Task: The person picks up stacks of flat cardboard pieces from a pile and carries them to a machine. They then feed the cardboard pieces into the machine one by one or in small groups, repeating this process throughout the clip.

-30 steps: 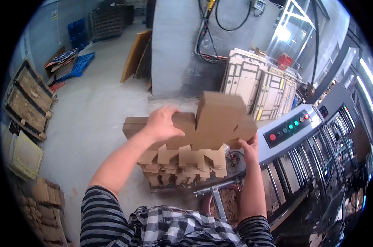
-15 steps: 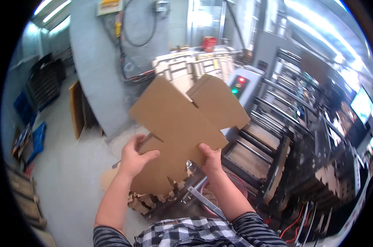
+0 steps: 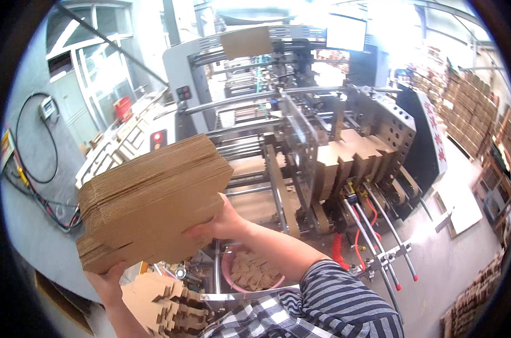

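Observation:
A thick stack of brown die-cut cardboard blanks (image 3: pixel 154 197) is held up in front of me, tilted, with its layered edges showing along the top and left. My left hand (image 3: pixel 108 277) grips its lower left corner from below, fingers partly hidden under it. At the stack's right side, my right hand (image 3: pixel 215 221) presses its thumb on the near face, while the other fingers are mostly out of sight. Below the stack, more cut cardboard blanks (image 3: pixel 148 296) lie in a pile near my left forearm.
Ahead stands a large machine with metal rails (image 3: pixel 250 98) and belts. Another stack of blanks (image 3: pixel 351 149) sits in its feed section. Metal rods with red tips (image 3: pixel 385 265) jut toward me. A pink tub (image 3: pixel 233 276) holds cardboard scraps. Cables (image 3: pixel 27 174) hang on the left pillar.
My view has swung right toward the machine. The stack has tipped from its broad face toward me to its layered edges showing, and both hands still hold it.

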### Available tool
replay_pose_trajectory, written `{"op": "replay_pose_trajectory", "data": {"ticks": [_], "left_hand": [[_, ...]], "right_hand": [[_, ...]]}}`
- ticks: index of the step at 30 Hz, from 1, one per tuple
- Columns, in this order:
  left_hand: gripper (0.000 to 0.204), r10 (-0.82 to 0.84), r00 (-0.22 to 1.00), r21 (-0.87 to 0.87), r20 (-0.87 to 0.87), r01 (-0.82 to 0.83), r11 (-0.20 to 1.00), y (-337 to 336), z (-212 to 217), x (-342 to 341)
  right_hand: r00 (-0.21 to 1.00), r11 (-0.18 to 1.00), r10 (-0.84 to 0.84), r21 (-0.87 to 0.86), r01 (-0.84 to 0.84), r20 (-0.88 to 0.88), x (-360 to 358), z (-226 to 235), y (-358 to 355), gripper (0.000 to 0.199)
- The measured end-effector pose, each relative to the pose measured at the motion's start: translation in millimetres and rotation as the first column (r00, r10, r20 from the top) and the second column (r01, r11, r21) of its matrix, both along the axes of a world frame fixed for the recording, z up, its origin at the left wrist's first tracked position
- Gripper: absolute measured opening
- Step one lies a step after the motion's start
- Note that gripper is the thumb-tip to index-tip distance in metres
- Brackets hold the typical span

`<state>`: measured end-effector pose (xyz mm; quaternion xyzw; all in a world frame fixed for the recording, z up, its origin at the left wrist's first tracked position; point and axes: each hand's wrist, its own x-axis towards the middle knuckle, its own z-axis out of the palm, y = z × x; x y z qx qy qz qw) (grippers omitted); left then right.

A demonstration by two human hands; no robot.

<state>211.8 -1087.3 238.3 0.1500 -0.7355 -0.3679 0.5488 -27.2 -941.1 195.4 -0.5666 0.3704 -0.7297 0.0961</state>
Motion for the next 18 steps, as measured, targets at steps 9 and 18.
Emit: {"op": "replay_pose_trajectory", "data": {"ticks": [9,18], "left_hand": [[0.056,0.105,0.993,-0.052,-0.053,-0.108,0.993,23,-7,-60],[0.071,-0.207,0.972,-0.211,-0.108,0.181,0.961,59,62,-123]], "right_hand": [[0.937,0.949,-0.314,0.074,0.306,0.155,12,-6,43,0.034],[0.804,0.875,-0.466,0.059,0.48,0.369,-35,35,123,0.04]]}}
